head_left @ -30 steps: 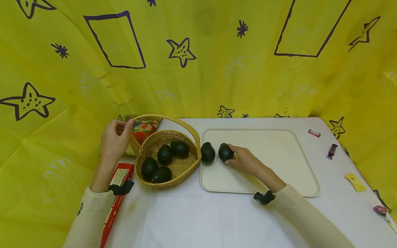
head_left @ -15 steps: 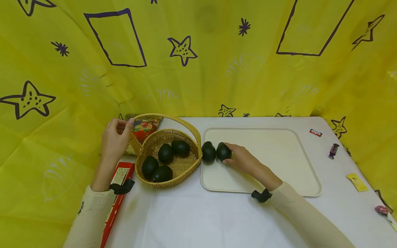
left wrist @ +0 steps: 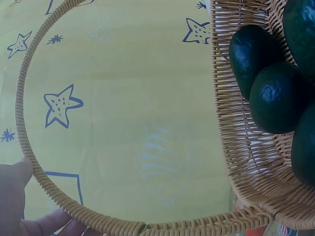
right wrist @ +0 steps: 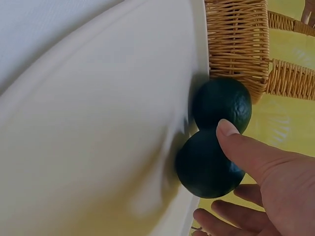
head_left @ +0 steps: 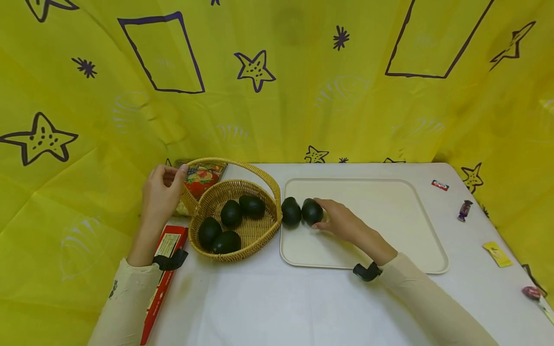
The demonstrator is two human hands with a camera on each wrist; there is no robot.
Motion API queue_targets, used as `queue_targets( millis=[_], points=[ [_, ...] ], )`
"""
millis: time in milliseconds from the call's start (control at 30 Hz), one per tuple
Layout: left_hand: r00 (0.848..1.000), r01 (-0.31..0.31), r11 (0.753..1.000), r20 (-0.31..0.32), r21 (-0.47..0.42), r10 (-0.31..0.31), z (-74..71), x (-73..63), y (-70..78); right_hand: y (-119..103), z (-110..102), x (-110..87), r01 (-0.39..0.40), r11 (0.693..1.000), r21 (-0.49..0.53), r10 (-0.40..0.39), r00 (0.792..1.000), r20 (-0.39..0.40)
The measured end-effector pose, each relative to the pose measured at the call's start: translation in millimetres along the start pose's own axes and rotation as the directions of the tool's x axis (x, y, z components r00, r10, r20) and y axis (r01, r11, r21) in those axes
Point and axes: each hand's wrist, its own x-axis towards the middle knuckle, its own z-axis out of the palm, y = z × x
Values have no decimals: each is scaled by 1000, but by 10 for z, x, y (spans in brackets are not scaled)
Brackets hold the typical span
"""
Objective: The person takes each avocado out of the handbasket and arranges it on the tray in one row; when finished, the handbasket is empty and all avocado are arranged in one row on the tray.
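My left hand (head_left: 162, 192) holds the handle (left wrist: 22, 98) of a wicker basket (head_left: 246, 235), thumb on one side and fingers on the other. Several dark green avocados (head_left: 231, 214) lie inside the basket. On the left end of a cream tray (head_left: 368, 221), two more stand side by side: one avocado (head_left: 291, 212) close to the basket, and a second avocado (right wrist: 206, 164) against it. My right hand (head_left: 344, 221) is at this second one, its thumb tip overlapping the top in the right wrist view. The other fingers are spread loosely beside and below it.
A red box (head_left: 164, 278) lies beneath my left forearm. Behind the basket is a colourful fruit-printed packet (head_left: 201, 180). Small wrapped sweets, including a purple sweet (head_left: 465, 210) and a yellow packet (head_left: 497, 253), lie right of the tray, with a lollipop (head_left: 532, 292) nearer the edge.
My right hand slid the second avocado left along the tray until it met the other one. Since then the hand has eased slightly right, the avocado staying put. My left hand keeps its hold.
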Motion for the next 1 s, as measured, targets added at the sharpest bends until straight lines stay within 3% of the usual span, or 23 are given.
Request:
queue_targets(
  millis=[233, 433, 600, 833, 1000],
  points=[
    [1000, -1, 1000, 0, 3, 1, -7, -2, -3, -47, -51, -15, -1, 1000, -12, 1, 1000, 4],
    [1000, 0, 1000, -4, 3, 0, -2, -17, 7, -228, -143, -52, 75, 996, -57, -76, 997, -11],
    [1000, 4, 1000, 4, 0, -4, 5, -20, -1, -457, -204, -69, 133, 984, -116, -129, 991, 36],
    [1000, -2, 1000, 7, -8, 2, 2, -17, 10, -813, -252, -75, 226, 964, -139, -216, 973, 87],
    [1000, 2, 1000, 9, -7, -2, -4, -11, 11, -1049, -280, -56, 312, 941, -131, -291, 944, 158]
  ],
)
